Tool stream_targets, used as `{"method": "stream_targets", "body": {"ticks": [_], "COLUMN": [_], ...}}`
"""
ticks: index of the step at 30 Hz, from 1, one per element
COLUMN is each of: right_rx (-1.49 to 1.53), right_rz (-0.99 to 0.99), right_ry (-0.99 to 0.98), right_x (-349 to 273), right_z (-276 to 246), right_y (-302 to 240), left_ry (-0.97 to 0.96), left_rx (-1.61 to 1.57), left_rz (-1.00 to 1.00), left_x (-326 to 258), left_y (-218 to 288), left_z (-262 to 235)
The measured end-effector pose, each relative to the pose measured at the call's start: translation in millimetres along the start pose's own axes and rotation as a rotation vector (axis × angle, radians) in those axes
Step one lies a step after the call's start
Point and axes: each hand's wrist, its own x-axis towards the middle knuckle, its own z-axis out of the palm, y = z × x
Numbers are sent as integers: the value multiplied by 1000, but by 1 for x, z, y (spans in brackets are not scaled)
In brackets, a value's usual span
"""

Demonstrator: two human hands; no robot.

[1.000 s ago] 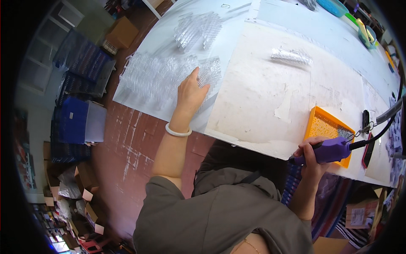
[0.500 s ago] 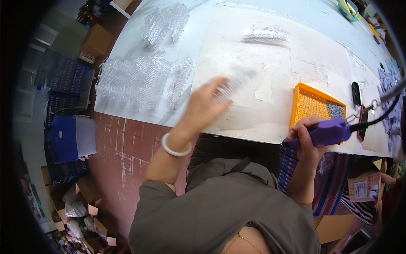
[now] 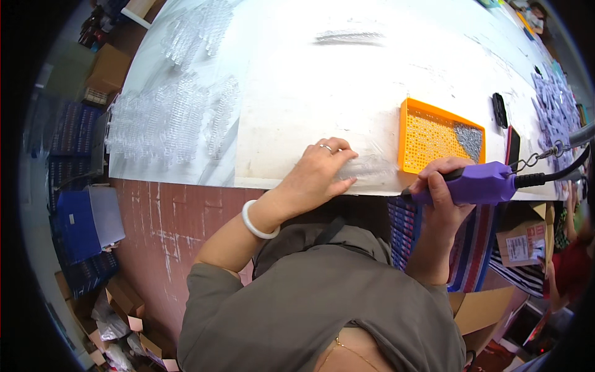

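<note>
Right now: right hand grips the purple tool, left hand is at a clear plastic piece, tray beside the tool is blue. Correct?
Not quite: the tray is orange, not blue, as the head view shows. The right hand does grip the purple tool; the left hand is at a clear plastic piece.

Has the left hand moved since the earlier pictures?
Yes. The left hand has moved right, away from the clear strips and toward the orange tray.

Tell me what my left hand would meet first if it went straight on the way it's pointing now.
Past the blurred clear plastic piece at its grip, your left hand would likely meet the left side of the orange tray first, though the hand's height is hard to judge here.
</note>
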Motion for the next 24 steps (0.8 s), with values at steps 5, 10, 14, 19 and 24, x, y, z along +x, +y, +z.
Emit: {"method": "stream_targets", "body": {"ticks": [5,10,14,19,24], "right_rx": [66,48,57,33,-5], "right_rz": [-14,-37,-45,-74,-84], "right_ry": [-56,-27,24,-20,19], "right_x": [5,4,1,4,8], "right_z": [3,4,2,-6,-6], "right_y": [4,8,8,12,9], "left_ry": [132,1,-90,406,440], "left_rx": [132,297,447,598,858], "left_rz": [-87,-88,-98,-202,-603], "left_x": [24,17,9,5,-32], "left_y": [-38,-61,-48,-53,-113], "left_z": [-23,-18,-5,-49,-87]}}
